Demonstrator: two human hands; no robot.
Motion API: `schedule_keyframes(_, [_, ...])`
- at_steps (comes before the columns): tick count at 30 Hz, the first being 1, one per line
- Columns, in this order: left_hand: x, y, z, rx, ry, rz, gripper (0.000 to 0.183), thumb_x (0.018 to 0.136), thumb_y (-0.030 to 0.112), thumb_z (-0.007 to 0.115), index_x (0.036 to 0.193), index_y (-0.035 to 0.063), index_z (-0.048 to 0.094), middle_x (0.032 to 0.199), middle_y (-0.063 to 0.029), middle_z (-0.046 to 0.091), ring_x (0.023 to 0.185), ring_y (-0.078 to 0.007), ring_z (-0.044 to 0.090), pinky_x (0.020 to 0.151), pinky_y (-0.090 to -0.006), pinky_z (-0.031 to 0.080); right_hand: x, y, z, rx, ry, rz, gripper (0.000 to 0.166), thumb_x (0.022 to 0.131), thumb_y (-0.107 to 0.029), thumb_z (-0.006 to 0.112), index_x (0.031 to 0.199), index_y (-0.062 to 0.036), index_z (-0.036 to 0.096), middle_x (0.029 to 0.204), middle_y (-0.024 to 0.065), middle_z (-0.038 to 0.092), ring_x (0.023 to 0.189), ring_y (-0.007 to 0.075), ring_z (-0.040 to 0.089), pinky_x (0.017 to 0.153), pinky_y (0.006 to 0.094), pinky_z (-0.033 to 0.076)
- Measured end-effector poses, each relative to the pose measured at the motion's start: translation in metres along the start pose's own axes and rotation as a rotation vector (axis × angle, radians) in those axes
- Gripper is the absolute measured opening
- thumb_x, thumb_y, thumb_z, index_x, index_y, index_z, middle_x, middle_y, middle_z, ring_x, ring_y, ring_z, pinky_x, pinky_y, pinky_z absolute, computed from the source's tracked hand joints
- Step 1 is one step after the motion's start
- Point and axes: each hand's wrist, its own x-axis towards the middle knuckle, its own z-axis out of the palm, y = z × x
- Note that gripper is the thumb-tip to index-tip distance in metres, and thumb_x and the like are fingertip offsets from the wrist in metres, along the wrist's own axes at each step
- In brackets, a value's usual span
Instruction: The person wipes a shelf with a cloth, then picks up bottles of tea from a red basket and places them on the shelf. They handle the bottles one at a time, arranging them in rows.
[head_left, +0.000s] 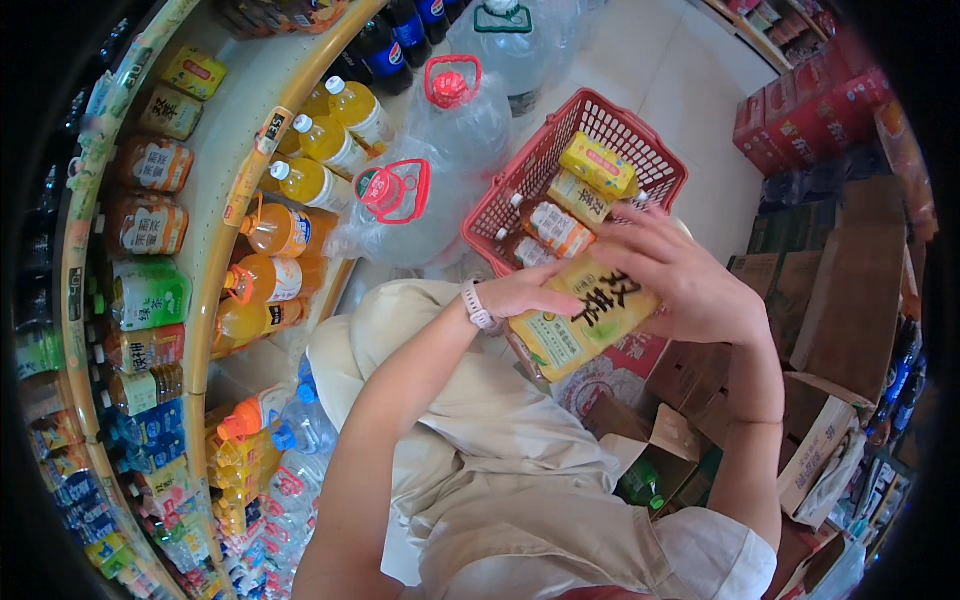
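Observation:
Between my two hands is a large bottled drink with a yellow printed label (574, 330), tilted above my lap. My left hand (525, 294) grips its near left side, thumb over the label. My right hand (667, 277) rests on its right side with the fingers spread over it. Just beyond, a red plastic shopping basket (480, 214) stands on the floor. Inside it lie a bright yellow pack (598, 165), a pale yellow labelled bottle (579, 196) and amber drink bottles with white and orange labels (556, 227).
Curved shelves (247, 169) of bottled drinks run along the left. Large clear water bottles (405, 217) with red handles stand left of the basket. On the right are opened cardboard boxes (847, 262), stacked red cartons (810, 112) and a green bottle (641, 484) in a box.

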Motion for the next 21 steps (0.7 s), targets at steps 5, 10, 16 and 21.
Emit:
schedule_keyframes(5, [-0.009,0.028,-0.004,-0.074,0.199,0.396,0.064,0.081,0.022,0.066,0.134,0.0031,0.034,0.122,-0.0101,0.054,0.107,-0.0201,0.057,0.087,-0.0353,0.050,0.008,0.005,0.012,0.068,0.594,0.286,0.061,0.072,-0.007,0.072,0.127,-0.0019,0.047,0.133,0.0174,0.044,0.125,0.0347,0.041,0.103,0.0421,0.035])
schedule_keyframes(10, [-0.033,0.052,-0.006,-0.110,0.498,0.669,0.060,0.085,0.020,0.062,0.134,0.0038,0.033,0.123,-0.0101,0.052,0.109,-0.0187,0.054,0.088,-0.0334,0.048,0.065,-0.033,0.076,1.261,0.836,0.236,0.062,0.094,-0.014,0.049,0.145,-0.0054,0.015,0.142,0.0182,0.032,0.128,0.0268,0.038,0.105,0.0379,0.031])
schedule_keyframes(16, [-0.095,0.068,-0.034,0.101,0.813,0.866,0.054,0.098,0.043,0.033,0.134,0.0034,0.036,0.125,-0.0069,0.051,0.109,-0.0138,0.052,0.091,-0.0282,0.044,0.165,-0.085,0.089,1.353,0.870,0.109,0.052,0.101,-0.024,0.030,0.145,-0.0016,0.013,0.146,0.0111,0.026,0.131,0.0179,0.030,0.107,0.0309,0.025])
schedule_keyframes(21, [-0.155,0.098,-0.032,-0.126,0.881,0.984,0.056,0.097,0.048,0.033,0.128,0.0025,0.044,0.120,-0.0095,0.056,0.104,-0.0146,0.056,0.086,-0.0271,0.047,0.240,-0.111,0.095,1.416,0.829,-0.015,0.050,0.100,-0.023,0.033,0.143,-0.0001,0.020,0.144,0.0117,0.030,0.128,0.0176,0.034,0.105,0.0292,0.028])
